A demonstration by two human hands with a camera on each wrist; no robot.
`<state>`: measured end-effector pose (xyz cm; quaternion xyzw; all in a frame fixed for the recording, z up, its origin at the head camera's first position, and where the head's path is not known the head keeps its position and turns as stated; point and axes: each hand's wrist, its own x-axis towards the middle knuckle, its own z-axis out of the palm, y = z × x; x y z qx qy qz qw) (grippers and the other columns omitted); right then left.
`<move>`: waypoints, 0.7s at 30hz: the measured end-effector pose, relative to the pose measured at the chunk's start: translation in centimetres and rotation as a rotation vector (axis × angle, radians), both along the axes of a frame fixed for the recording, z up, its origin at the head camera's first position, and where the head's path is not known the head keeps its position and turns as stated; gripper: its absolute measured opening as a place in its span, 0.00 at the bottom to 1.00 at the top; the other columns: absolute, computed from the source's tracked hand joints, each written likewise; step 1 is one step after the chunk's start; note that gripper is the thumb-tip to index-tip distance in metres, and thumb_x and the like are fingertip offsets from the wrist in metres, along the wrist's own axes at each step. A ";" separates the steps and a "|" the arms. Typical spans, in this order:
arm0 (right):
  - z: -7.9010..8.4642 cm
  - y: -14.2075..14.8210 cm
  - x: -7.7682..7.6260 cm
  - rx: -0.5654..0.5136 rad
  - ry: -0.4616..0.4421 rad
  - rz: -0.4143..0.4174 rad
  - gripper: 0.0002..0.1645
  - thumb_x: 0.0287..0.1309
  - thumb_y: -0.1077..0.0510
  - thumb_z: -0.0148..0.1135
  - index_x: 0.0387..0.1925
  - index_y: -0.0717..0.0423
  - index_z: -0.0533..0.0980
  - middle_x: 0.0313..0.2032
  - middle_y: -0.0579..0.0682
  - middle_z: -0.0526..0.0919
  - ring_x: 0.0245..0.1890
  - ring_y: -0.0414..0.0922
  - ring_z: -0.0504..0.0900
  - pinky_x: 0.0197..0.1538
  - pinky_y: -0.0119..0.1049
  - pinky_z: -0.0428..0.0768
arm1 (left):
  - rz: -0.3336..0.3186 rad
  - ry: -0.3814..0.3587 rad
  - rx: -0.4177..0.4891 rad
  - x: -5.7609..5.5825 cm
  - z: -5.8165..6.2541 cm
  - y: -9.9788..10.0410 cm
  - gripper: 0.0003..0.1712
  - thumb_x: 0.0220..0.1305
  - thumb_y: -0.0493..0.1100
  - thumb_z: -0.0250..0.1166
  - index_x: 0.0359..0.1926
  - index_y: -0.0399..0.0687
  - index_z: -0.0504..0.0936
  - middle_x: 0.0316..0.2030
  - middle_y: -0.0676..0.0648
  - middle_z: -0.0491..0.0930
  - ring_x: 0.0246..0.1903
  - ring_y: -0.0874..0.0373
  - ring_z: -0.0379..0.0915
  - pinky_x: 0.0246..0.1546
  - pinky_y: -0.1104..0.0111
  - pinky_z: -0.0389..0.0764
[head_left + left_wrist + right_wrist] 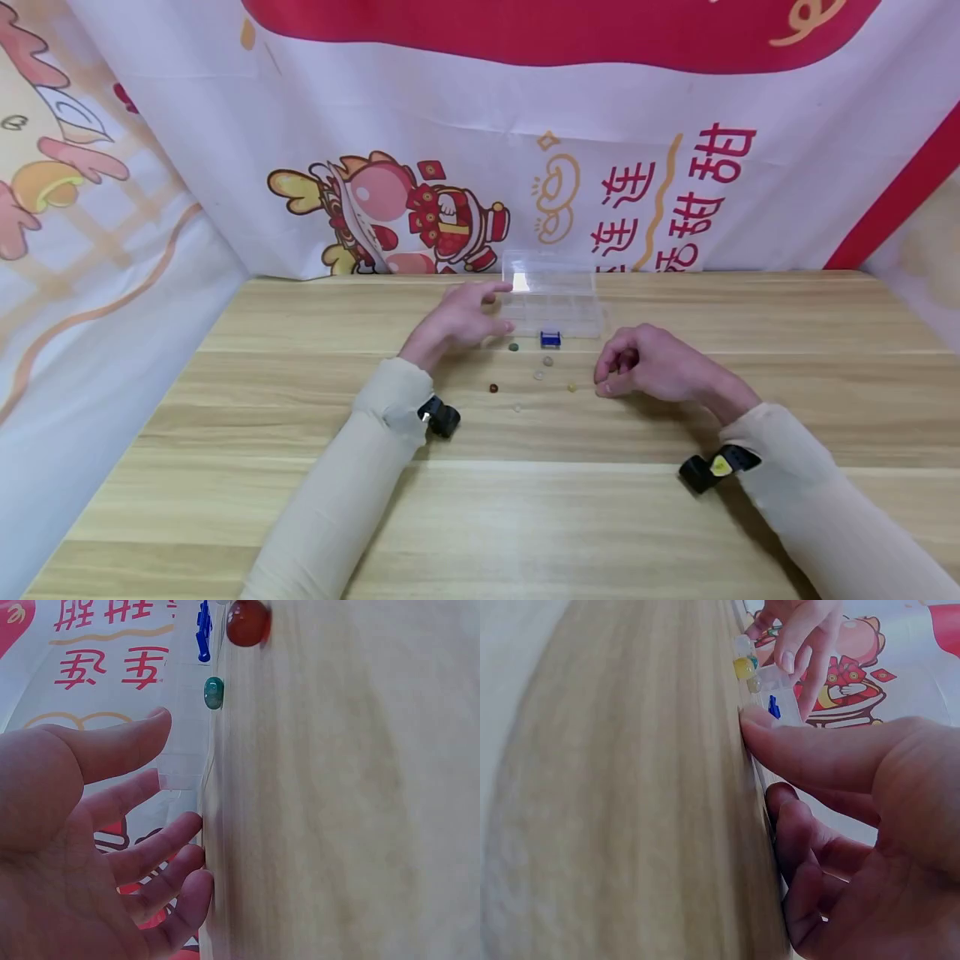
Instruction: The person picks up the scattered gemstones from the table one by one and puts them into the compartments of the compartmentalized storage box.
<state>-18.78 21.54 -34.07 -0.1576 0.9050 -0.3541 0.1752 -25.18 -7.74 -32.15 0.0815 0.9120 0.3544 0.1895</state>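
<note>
A clear plastic compartment box [558, 317] with its lid raised stands at the table's back edge. My left hand [468, 315] is at its left end, thumb and fingers spread apart. In the left wrist view, the left hand's fingers [161, 855] reach along the box's end with nothing between them. My right hand [648, 362] is low over the table, right of a yellow bead [572, 387], its fingers curled and thumb tip down at the wood. I cannot tell whether a small bead is between its fingertips. A blue clip-like piece [551, 339] lies before the box.
Loose beads lie in front of the box: a green one [513, 347], a reddish-brown one [493, 388], a grey one [548, 361] and pale clear ones [517, 408]. A printed cloth [450, 108] hangs behind the wooden table [525, 525].
</note>
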 end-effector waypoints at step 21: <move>1.3 -1.9 -3.2 -0.157 0.168 -0.346 0.14 0.71 0.52 0.69 0.53 0.51 0.88 0.48 0.53 0.87 0.43 0.48 0.78 0.44 0.38 0.77 | 0.000 0.011 -0.004 0.0 -0.1 0.0 0.40 0.71 0.49 0.71 0.80 0.68 0.66 0.79 0.45 0.65 0.79 0.42 0.54 0.78 0.42 0.62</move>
